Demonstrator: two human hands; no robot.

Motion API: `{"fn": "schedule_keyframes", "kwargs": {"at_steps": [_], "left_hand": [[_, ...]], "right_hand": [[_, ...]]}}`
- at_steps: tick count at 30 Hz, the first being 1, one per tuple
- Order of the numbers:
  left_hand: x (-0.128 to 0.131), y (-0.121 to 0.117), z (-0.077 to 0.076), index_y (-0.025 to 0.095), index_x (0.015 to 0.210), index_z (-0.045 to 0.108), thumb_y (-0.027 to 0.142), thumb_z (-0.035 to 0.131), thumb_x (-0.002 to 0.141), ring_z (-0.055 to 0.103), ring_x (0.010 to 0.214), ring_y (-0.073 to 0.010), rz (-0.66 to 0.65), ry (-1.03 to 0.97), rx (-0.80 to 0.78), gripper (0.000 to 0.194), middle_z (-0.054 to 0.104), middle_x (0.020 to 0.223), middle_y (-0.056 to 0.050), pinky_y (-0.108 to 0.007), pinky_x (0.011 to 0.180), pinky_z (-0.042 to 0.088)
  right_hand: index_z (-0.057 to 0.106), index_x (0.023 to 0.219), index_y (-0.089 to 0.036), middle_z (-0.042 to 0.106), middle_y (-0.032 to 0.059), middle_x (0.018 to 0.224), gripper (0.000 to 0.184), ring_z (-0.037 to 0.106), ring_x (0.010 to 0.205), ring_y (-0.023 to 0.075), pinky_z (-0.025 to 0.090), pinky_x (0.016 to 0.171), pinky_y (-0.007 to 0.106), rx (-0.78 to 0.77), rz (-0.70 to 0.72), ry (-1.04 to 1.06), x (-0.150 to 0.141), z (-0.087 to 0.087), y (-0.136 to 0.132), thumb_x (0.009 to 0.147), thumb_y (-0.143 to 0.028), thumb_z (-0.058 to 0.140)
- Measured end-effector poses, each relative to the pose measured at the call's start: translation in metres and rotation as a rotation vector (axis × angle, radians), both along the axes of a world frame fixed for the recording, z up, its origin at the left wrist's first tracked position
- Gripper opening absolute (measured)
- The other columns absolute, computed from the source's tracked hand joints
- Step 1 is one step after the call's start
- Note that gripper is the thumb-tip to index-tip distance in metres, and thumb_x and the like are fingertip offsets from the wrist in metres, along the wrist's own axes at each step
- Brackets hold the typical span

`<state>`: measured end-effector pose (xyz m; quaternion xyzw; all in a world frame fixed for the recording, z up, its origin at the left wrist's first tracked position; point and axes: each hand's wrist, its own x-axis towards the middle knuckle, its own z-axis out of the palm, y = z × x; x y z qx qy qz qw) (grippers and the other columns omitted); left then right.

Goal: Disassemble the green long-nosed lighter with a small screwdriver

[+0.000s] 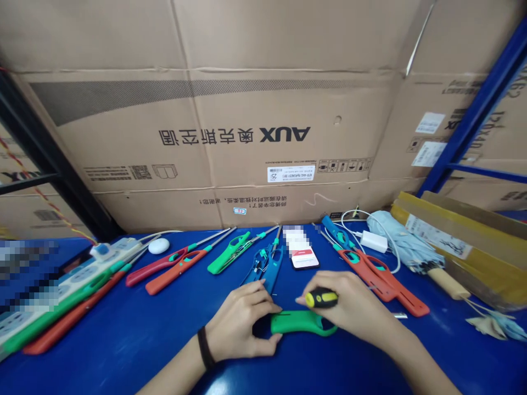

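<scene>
left hand [241, 321] is pinching the left end of a green lighter [294, 322], right hand [349, 302] is gripping a screwdriver [321, 298] over its right end, lighter is lying on the table [144, 323] between both hands

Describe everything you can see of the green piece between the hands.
The green piece is smooth, long and plastic-looking, with a narrow dark slot toward its left and a looped opening at its right end, partly hidden by the right hand. It lies roughly crosswise on the blue table. The left hand holds its left end. I can't tell whether the yellow-and-black tool touches it.
</scene>
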<state>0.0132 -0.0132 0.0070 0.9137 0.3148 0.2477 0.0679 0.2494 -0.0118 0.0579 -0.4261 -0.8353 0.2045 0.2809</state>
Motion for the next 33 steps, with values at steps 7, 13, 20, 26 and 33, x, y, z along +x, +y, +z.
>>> {"fn": "schedule_keyframes", "kwargs": {"at_steps": [7, 13, 20, 26, 33], "left_hand": [[0.003, -0.006, 0.010, 0.023, 0.103, 0.065, 0.045, 0.071, 0.062, 0.058, 0.088, -0.0209, -0.014, 0.009, -0.017, 0.047, 0.063, 0.091, -0.002, -0.053, 0.112, 0.020], [0.048, -0.021, 0.006, 0.023, 0.125, 0.052, 0.055, 0.065, 0.075, 0.053, 0.107, -0.0246, -0.021, 0.044, -0.101, 0.061, 0.058, 0.114, -0.007, -0.051, 0.109, 0.025], [0.093, -0.028, -0.014, 0.020, 0.127, 0.048, 0.041, 0.057, 0.086, 0.052, 0.104, -0.0302, 0.120, 0.161, -0.086, 0.048, 0.057, 0.114, -0.012, -0.050, 0.094, 0.042], [0.084, -0.027, -0.012, 0.016, 0.112, 0.049, 0.029, 0.061, 0.083, 0.053, 0.097, -0.0250, 0.120, 0.044, -0.222, 0.034, 0.057, 0.105, -0.009, -0.044, 0.096, 0.040], [0.083, -0.036, 0.010, 0.020, 0.083, 0.048, 0.028, 0.046, 0.093, 0.051, 0.086, -0.0162, 0.053, -0.221, -0.467, 0.012, 0.053, 0.094, -0.003, -0.027, 0.078, 0.043]], "right_hand": [[0.065, 0.089, -0.030, 0.070, -0.0015, 0.073, 0.018, 0.066, 0.059, 0.0185, 0.052, 0.052, 0.023, -0.001, -0.425, -0.105, 0.079, -0.043, -0.052, 0.087, -0.042, 0.052], [0.056, 0.124, -0.032, 0.055, 0.0015, 0.131, 0.052, 0.064, 0.103, 0.0228, 0.056, 0.083, 0.033, 0.028, -0.279, -0.290, 0.088, -0.057, -0.051, 0.076, -0.016, 0.046], [0.065, 0.112, -0.028, 0.065, 0.0039, 0.114, 0.039, 0.069, 0.091, 0.0227, 0.058, 0.067, 0.028, 0.083, -0.376, -0.237, 0.091, -0.054, -0.045, 0.077, -0.020, 0.049], [0.069, 0.075, -0.025, 0.071, -0.0006, 0.067, 0.032, 0.069, 0.063, 0.0210, 0.051, 0.056, 0.020, -0.050, -0.571, 0.086, 0.066, -0.047, -0.079, 0.082, -0.051, 0.053], [0.068, 0.074, -0.018, 0.070, 0.0046, 0.072, 0.041, 0.064, 0.071, 0.0218, 0.048, 0.062, 0.022, -0.341, -0.515, 0.433, 0.024, -0.052, -0.081, 0.080, -0.057, 0.055]]}}
